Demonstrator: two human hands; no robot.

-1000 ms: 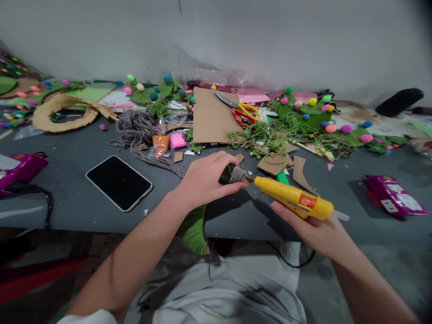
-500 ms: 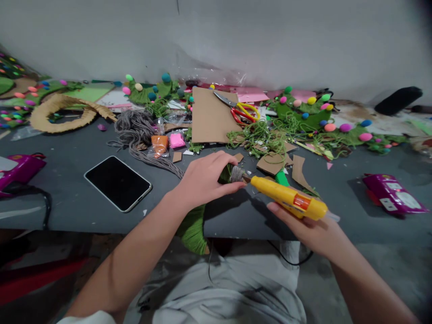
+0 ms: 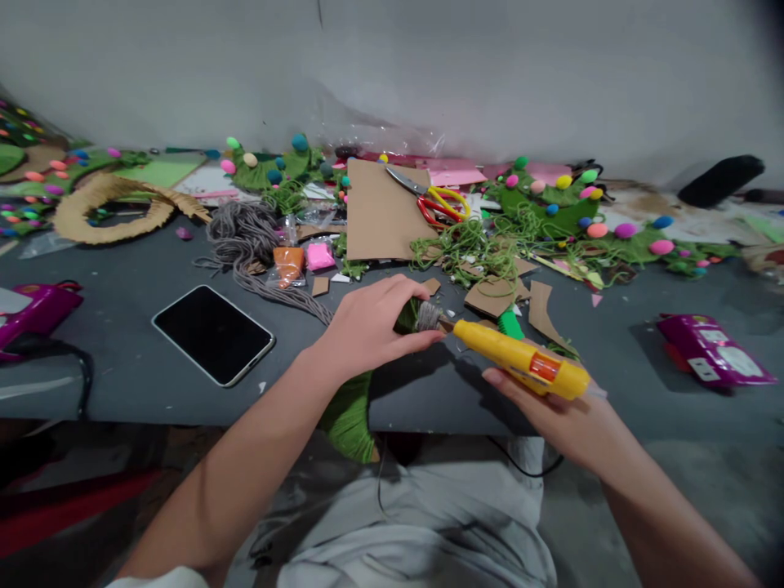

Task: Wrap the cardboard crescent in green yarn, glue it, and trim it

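My left hand (image 3: 380, 322) grips a curved piece wrapped in green yarn (image 3: 350, 416), whose far end is wound with grey yarn (image 3: 428, 316). Its lower end hangs past the table's front edge, and my palm and wrist hide its middle. In my right hand (image 3: 551, 412) is a yellow hot glue gun (image 3: 520, 357), its nozzle pointing left. The nozzle tip is at the grey-wound end; whether it touches I cannot tell. A grey strand leads from my left hand back to a loose grey yarn bundle (image 3: 242, 233).
A phone (image 3: 213, 335) lies left of my arm. Behind are scissors (image 3: 438, 196) on a cardboard sheet (image 3: 380, 224), green yarn scraps (image 3: 471, 249) and cardboard offcuts (image 3: 542, 314). Purple devices sit at the left (image 3: 46, 314) and right (image 3: 714, 349). A tan wrapped ring (image 3: 73, 216) lies back left.
Almost nothing differs. The whole view has shifted very slightly; both hands, the glue gun and the yarn-wrapped piece keep their places.
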